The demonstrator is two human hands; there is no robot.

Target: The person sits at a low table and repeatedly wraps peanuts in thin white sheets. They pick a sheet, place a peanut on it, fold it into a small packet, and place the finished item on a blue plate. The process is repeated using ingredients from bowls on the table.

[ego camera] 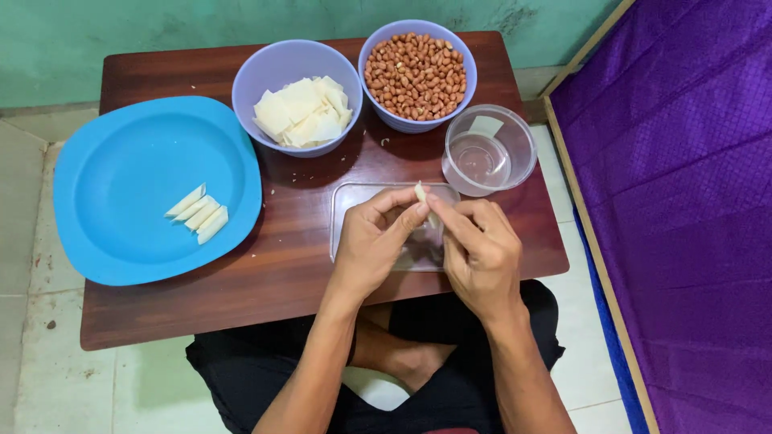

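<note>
From my feed the scene was evenly and softly lit, bright without harshness. A pale sheen lay on the dark table [281, 265] near the blue plate [121, 233], and shadows beneath the bowls were faint. Focus was sharp throughout, with no noticeable edge distortion.

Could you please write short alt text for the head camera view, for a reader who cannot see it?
Both hands, left hand and right hand, pinch a small pale wrapper over a clear tray on a dark wooden table. Behind stand a bowl of wrappers, a bowl of peanuts and a clear cup; four rolled pieces lie on a blue plate.
</note>
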